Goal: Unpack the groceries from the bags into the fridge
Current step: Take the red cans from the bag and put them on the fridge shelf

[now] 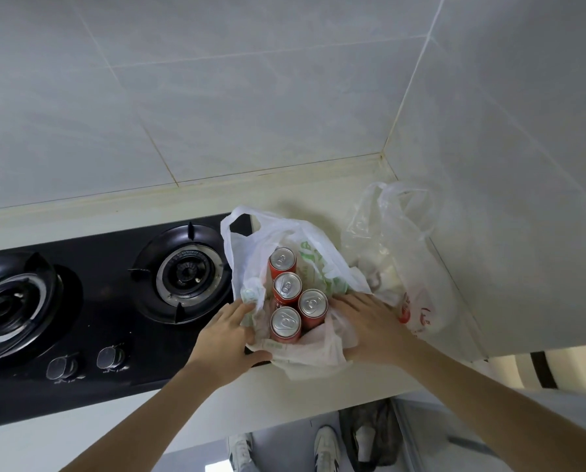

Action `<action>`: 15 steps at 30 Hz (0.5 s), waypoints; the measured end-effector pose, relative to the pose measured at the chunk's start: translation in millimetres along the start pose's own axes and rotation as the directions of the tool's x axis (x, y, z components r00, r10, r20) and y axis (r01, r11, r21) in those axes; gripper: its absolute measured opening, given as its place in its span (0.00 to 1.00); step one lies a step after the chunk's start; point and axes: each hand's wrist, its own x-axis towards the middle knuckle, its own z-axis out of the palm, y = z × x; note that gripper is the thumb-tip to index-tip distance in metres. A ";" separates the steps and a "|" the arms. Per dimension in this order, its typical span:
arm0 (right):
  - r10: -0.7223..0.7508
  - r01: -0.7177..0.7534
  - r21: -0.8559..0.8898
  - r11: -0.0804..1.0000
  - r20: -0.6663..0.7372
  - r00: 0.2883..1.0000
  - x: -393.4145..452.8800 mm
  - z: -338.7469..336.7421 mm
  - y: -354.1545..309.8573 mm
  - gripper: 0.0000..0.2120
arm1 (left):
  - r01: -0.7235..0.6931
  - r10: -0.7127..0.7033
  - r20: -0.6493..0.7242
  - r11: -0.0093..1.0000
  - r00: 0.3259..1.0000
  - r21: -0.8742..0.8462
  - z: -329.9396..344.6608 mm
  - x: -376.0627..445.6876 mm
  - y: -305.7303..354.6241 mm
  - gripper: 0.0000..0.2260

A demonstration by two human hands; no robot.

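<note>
On a pale counter (189, 427) in a tiled corner, a white bag (305, 356) is sitting beside a black stove (107, 301), holding four upright red cans (286, 323). The left hand (228, 333) and right hand (369, 323) are gripping its plastic edges, spreading it open, while a clear bag (400, 240) is slumping just right.

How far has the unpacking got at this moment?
Nothing looks unpacked: four red cans stand in the white bag. In hand: the left hand and right hand spread its sides. Left: the cans and the clear bag; no fridge visible.
</note>
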 end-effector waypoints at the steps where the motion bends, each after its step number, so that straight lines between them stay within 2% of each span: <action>1: -0.006 0.006 0.003 1.000 -0.006 1.000 4.0 2.8 2.3 0.46 | 0.005 -0.005 0.018 1.000 1.000 0.014 3.5 3.2 0.0 0.33; 5: -0.009 0.009 -0.015 1.000 -0.015 1.000 17.4 11.0 16.4 0.49 | 0.035 -0.046 0.158 0.997 0.986 0.071 15.3 10.1 -3.1 0.41; 8: -0.013 0.011 -0.038 0.999 -0.052 0.999 22.6 5.5 31.0 0.52 | 0.038 -0.053 0.190 0.996 0.980 0.082 17.9 9.6 -4.2 0.46; 11: 0.032 -0.032 -0.070 0.997 0.005 0.999 26.8 -12.3 43.9 0.51 | 0.025 -0.034 0.241 0.999 0.970 0.041 10.2 7.9 -1.5 0.48; 13: 0.057 -0.046 -0.128 0.991 0.090 0.994 27.9 -21.1 46.2 0.49 | 0.034 -0.031 0.220 0.999 0.975 -0.013 3.2 6.9 -1.8 0.43; 15: 0.064 -0.049 -0.121 0.992 0.130 0.989 26.4 -29.2 38.9 0.49 | 0.012 -0.009 0.136 1.000 0.991 -0.025 -5.2 6.2 -4.3 0.34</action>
